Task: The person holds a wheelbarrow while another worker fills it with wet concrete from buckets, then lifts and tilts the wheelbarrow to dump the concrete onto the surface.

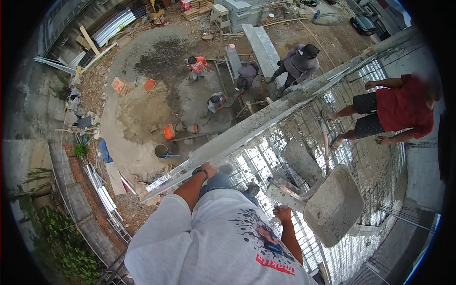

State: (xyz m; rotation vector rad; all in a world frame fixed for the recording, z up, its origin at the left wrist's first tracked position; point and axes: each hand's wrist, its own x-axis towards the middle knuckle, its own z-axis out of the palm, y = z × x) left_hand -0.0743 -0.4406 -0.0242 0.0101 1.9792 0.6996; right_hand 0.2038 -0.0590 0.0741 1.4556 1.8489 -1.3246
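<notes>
By rebar mesh (267, 145) | left hand (208, 169) near ledge (228, 146), right hand (282, 213) near tray (335, 204) | both grips unclear

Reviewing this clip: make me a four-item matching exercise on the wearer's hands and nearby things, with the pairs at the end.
1. left hand
2. right hand
3. wheelbarrow
4. black bucket

A. grey and smeared inside its tray
B. a blue object at its rim
C. a dark band at its wrist
D. left of the wheelbarrow in the image

Pairs: 1-C, 2-D, 3-A, 4-B
</notes>
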